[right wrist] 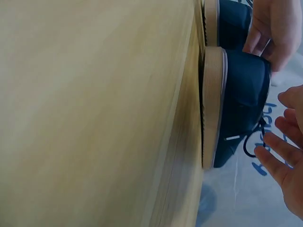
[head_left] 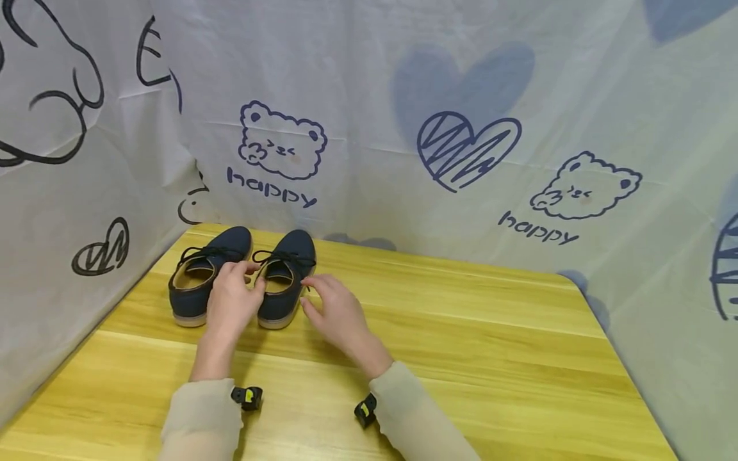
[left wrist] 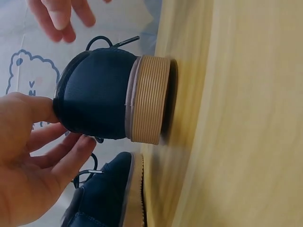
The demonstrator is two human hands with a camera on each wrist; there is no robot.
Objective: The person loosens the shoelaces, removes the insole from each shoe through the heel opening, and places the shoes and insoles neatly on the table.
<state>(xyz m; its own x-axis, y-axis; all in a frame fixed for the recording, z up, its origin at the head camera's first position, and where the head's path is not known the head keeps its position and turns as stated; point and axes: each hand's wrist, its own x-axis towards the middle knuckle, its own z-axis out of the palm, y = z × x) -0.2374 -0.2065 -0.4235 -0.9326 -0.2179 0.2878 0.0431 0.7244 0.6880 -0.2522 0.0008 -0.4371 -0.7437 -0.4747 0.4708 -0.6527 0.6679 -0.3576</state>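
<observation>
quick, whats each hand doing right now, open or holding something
Left hand: closed, pinching the right-hand navy shoe.
Right hand: open beside that same shoe, holding nothing.

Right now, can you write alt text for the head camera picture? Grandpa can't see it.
Two dark blue shoes stand side by side on a wooden table, a person's left hand and right hand flanking the right shoe. Pale cloth with bears and hearts hangs behind.

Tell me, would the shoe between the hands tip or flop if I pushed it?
The shoe probably won't tip easily, with that broad, thick sole. Its smooth, rounded heel looks fairly stiff, but the thin, looped laces would likely flop about.
</observation>
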